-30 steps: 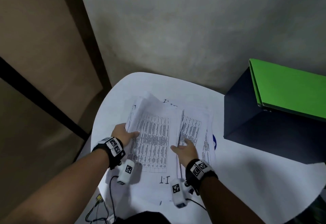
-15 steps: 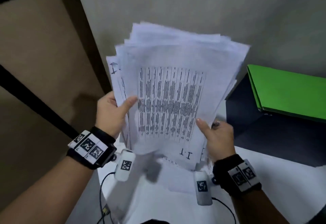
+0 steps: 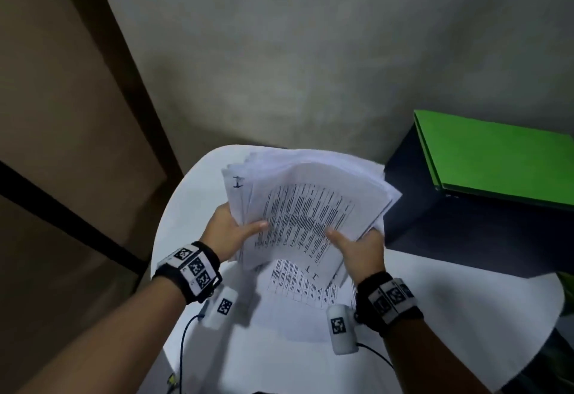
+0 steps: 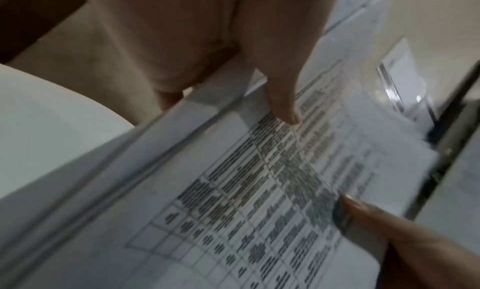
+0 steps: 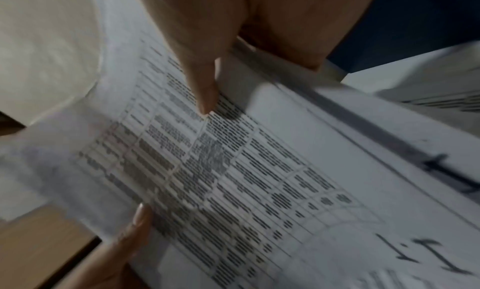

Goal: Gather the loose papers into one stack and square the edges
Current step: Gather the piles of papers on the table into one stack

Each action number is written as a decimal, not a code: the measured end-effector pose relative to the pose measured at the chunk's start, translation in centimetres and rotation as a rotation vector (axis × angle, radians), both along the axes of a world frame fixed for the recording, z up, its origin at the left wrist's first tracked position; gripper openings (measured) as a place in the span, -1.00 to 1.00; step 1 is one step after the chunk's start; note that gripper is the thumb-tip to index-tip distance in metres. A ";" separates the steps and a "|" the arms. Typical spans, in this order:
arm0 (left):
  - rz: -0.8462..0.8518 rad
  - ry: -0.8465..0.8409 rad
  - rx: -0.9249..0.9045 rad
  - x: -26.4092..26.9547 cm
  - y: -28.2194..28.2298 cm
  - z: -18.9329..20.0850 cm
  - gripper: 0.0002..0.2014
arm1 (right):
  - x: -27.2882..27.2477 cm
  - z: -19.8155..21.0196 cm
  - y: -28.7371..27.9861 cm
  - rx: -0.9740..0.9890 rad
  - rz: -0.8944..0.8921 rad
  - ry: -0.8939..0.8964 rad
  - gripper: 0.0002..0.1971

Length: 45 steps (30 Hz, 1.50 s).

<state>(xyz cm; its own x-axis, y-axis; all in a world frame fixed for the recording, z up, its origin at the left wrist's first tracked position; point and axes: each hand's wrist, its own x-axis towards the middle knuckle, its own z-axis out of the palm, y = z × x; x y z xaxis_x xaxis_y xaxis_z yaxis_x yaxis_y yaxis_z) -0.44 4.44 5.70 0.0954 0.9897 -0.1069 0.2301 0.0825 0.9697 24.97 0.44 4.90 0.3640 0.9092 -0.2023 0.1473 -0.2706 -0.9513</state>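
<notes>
A thick, uneven sheaf of printed papers (image 3: 306, 207) hangs tilted above the round white table (image 3: 450, 325), its sheets fanned at the far edge. My left hand (image 3: 231, 233) grips its left side, thumb on the top sheet, fingers underneath. My right hand (image 3: 360, 246) grips the right side the same way. In the left wrist view my thumb presses the printed table on the papers (image 4: 259, 190). The right wrist view shows my right thumb on the papers (image 5: 233, 170) too. A few sheets (image 3: 298, 288) lie flat on the table under the sheaf.
A dark box (image 3: 484, 238) with a green folder (image 3: 497, 161) on top stands at the table's right, close to the sheaf's right edge. A grey wall rises behind. Cables trail from both wrist cameras over the near table edge.
From flat on the table, the papers were lifted upright in both hands, then lowered and tilted forward toward the table. Both hands kept their grip.
</notes>
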 end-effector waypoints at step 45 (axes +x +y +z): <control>0.253 -0.052 -0.368 -4.5 -2.1 -2.5 -0.59 | 2.5 -9.4 -1.2 -0.406 -0.093 -0.722 -0.41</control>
